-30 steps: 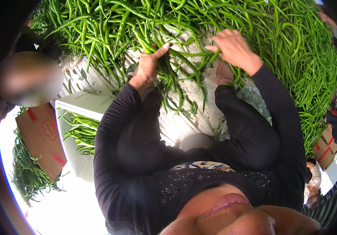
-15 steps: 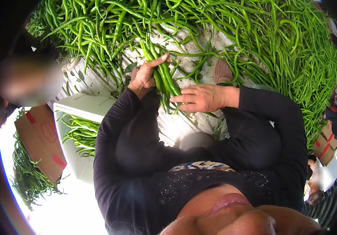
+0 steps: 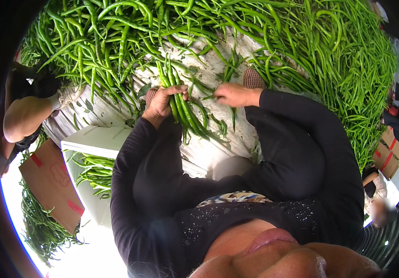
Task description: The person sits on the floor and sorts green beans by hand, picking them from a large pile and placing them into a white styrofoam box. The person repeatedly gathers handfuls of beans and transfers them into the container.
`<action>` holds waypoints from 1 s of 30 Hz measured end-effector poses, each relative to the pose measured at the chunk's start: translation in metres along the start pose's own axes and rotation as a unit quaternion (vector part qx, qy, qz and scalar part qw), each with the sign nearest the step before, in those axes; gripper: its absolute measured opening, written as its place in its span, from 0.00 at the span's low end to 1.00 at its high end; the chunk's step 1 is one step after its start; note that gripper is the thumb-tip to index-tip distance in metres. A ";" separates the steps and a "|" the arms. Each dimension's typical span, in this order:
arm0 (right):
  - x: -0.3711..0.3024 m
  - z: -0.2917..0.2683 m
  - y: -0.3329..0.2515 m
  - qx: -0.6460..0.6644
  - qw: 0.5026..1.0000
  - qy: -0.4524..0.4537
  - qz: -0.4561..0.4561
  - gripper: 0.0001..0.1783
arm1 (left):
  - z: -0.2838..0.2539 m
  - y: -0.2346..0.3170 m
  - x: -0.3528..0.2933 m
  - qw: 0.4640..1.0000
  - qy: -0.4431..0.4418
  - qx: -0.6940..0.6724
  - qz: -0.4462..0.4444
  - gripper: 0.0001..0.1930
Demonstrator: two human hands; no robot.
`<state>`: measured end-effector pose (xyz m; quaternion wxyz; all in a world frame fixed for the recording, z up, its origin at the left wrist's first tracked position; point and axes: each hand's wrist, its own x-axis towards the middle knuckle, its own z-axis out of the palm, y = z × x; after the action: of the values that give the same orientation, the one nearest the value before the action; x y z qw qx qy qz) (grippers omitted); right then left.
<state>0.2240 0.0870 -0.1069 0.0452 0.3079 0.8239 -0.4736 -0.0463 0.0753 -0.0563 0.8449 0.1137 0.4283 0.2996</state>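
Observation:
My left hand (image 3: 164, 101) is closed round a bunch of long green chili peppers (image 3: 188, 116), which points down and to the right over the white cloth between my knees. To its right, my right hand (image 3: 237, 95) has its fingers curled together, slightly blurred, with a green chili pepper at the fingertips. Part of that pepper is hidden by the hand. Beyond both hands spreads a big heap of green chili peppers (image 3: 130, 37).
A white foam box (image 3: 95, 139) with chili peppers inside stands at my left, beside a brown cardboard carton (image 3: 51, 178). Another person's bent leg (image 3: 28, 116) shows at far left. Cardboard boxes (image 3: 388, 150) and other people are at the right edge. Loose leaves lie on the cloth (image 3: 116, 104).
My right hand has left the lower end of the bunch and moved up and right. The left hand keeps the bunch. The person at left has shifted, so a leg now shows.

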 end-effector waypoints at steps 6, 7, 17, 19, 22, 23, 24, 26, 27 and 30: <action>-0.062 -0.038 0.073 -0.095 0.920 0.265 0.272 0.20 | 0.003 0.002 -0.007 1.000 0.020 0.009 0.015 0.10; -0.073 -0.050 0.076 -0.099 0.900 0.215 0.367 0.27 | 0.002 0.001 -0.008 1.000 0.026 0.002 0.008 0.11; -0.109 -0.018 0.085 -0.243 0.870 0.190 0.385 0.42 | 0.001 -0.009 0.005 0.998 0.044 0.035 -0.021 0.08; -0.107 -0.014 0.097 -0.247 0.864 0.213 0.384 0.43 | -0.001 -0.010 0.005 0.998 0.050 0.034 -0.031 0.08; -0.103 -0.032 0.096 -0.267 0.856 0.197 0.396 0.38 | 0.002 -0.008 0.004 0.997 0.062 0.025 -0.037 0.08; -0.104 -0.031 0.099 -0.266 0.860 0.194 0.389 0.36 | 0.003 -0.008 0.004 0.997 0.064 0.021 -0.039 0.08; -0.106 -0.030 0.104 -0.265 0.864 0.192 0.382 0.35 | 0.002 -0.009 0.003 0.998 0.048 0.028 -0.039 0.09; -0.111 -0.031 0.109 -0.279 0.881 0.181 0.337 0.29 | -0.003 -0.010 0.004 0.998 0.049 0.027 -0.033 0.09; -0.110 -0.031 0.112 -0.259 0.886 0.183 0.338 0.27 | -0.005 -0.011 0.004 0.998 0.049 0.027 -0.030 0.09; -0.101 -0.050 0.097 -0.190 0.903 0.199 0.329 0.22 | -0.008 -0.012 0.004 0.998 0.059 0.004 -0.036 0.09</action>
<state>0.3698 0.1162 -0.1158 0.0916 0.6351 0.7418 -0.1951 -0.0463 0.0680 -0.0693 0.8277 0.0839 0.4827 0.2735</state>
